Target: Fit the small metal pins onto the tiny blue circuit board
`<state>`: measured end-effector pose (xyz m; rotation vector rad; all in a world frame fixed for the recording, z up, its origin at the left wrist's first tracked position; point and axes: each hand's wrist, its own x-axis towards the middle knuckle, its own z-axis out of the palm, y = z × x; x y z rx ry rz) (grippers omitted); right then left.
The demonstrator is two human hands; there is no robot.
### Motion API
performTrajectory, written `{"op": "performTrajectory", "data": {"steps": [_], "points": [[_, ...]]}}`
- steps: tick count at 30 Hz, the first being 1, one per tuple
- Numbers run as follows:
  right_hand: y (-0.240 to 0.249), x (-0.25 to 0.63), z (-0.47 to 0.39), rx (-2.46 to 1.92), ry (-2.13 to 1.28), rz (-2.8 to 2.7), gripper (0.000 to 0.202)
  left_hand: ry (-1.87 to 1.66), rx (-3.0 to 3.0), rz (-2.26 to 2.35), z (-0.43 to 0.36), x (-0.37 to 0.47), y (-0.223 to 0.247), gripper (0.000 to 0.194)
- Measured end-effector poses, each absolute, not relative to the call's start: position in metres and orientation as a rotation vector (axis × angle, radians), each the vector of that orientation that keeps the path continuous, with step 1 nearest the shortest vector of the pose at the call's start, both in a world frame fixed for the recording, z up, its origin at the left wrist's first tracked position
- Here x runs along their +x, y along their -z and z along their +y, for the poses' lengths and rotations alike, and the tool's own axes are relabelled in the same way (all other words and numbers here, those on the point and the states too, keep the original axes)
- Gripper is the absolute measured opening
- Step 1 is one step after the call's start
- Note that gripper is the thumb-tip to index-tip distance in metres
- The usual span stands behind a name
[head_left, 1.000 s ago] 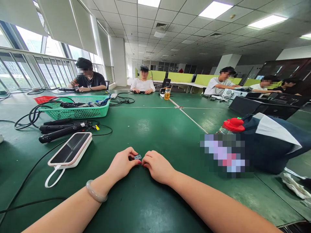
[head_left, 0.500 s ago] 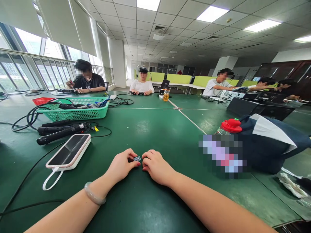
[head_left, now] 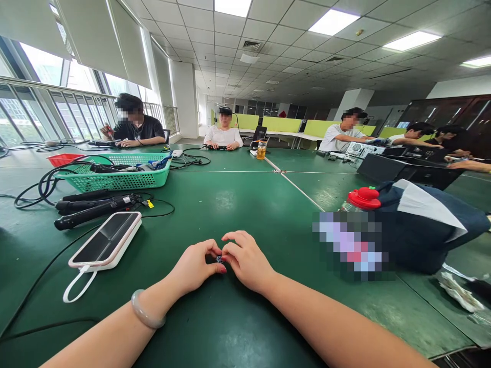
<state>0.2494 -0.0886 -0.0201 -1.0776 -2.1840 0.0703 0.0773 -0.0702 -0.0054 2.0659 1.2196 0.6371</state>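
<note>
green table (head_left: 230, 204), bearing the items below, listed from the left.

red container (head_left: 65, 159), partly behind the basket.
white cable loop (head_left: 79, 286), attached to the near end of the phone.
black tubular devices (head_left: 92, 210), lying together, just in front of the basket.
phone (head_left: 105, 240), screen up, dark, pale pink edge, on a thick white body.
green basket (head_left: 118, 180), perforated, holding black and blue-grey items; black cables hang over its left side.
person in a dark shirt (head_left: 143, 130), seated at the far edge.
pale bangle (head_left: 148, 313), on the left wrist.
left hand (head_left: 194, 267), pinching the small patterned piece between thumb and forefinger.
small patterned piece (head_left: 219, 259), dark and light, between the two hands, largely covered by fingers.
person in a white top (head_left: 222, 136), seated opposite.
right hand (head_left: 246, 261), fingers curled, fingertips at the piece; whether they grip it, cannot tell.
jar (head_left: 261, 151), amber contents, upright, far across the table.
pixelated item (head_left: 349, 240), identity hidden.
red-lidded bottle (head_left: 363, 198), just behind it.
dark computer case (head_left: 383, 171), farther back.
dark blue bag (head_left: 412, 235), with a white sheet (head_left: 429, 207) over its top.
crumpled whitish item (head_left: 460, 292), near the right edge.
</note>
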Motion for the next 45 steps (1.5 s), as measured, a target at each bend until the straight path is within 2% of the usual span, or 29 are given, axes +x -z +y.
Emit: {"op": "performTrajectory", "data": {"steps": [11, 20, 25, 28, 31, 36, 37, 41, 45], "points": [[0.022, 0.25, -0.089, -1.064, -0.091, -2.206, 0.007, -0.659, 2.042, 1.175, -0.072, 0.077, 0.005, 0.016], [0.017, 0.249, -0.09, -1.1, -0.63, -1.938, 0.01, -0.659, 2.079, 1.166, -0.073, 0.077, 0.002, 0.018], [0.019, 0.25, -0.085, -1.109, -0.803, -1.794, 0.014, -0.666, 2.049, 1.138, -0.073, 0.077, 0.002, 0.018], [0.018, 0.252, -0.086, -1.152, -0.65, -1.745, 0.01, -0.741, 2.005, 1.224, -0.069, 0.076, 0.004, 0.019], [0.017, 0.252, -0.091, -1.184, -0.441, -1.934, 0.002, -0.812, 1.961, 1.428, -0.063, 0.071, 0.006, 0.02], [0.021, 0.242, -0.1, -1.128, -0.195, -2.347, 0.034, -0.782, 1.906, 1.594, -0.058, 0.066, 0.008, 0.02], [0.022, 0.239, -0.1, -1.137, -0.159, -2.38, 0.036, -0.777, 1.907, 1.601, -0.058, 0.066, 0.009, 0.019], [0.027, 0.235, -0.096, -1.161, -0.089, -2.467, 0.016, -0.758, 1.914, 1.643, -0.059, 0.068, 0.008, 0.018], [0.029, 0.235, -0.093, -1.161, -0.045, -2.481, 0.009, -0.753, 1.907, 1.644, -0.059, 0.069, 0.007, 0.018]]}}
